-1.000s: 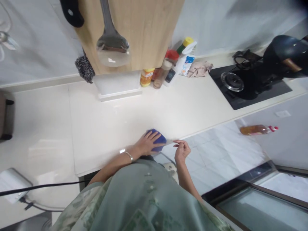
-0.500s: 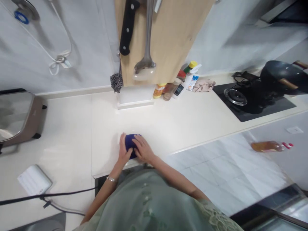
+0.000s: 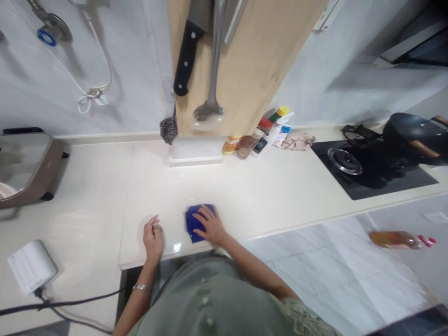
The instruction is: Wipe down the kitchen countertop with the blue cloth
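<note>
A blue cloth [image 3: 193, 225] lies on the pale counter near its front edge, its left side unevenly folded. My right hand [image 3: 213, 228] rests on top of the cloth's right half, fingers spread and pressed down over it. To the left, apart from the cloth, my left hand [image 3: 153, 240] hovers at or just above the counter. Its fingers are loosely curled, and nothing shows between them. Whether it touches the counter I cannot tell.
A wooden board [image 3: 252, 60] with a knife [image 3: 185, 60] and a ladle [image 3: 212, 84] hangs ahead. Bottles [image 3: 249, 143] and a crumpled rag [image 3: 297, 141] stand by the wall. Right is a hob [image 3: 371, 172] with a wok [image 3: 413, 135]; left, a brown cooker [image 3: 38, 175] and a white box [image 3: 33, 266] with cables.
My left hand has let go of the cloth and moved left. My right hand stays on the cloth, which now lies flatter and wider. The view has shifted slightly.
</note>
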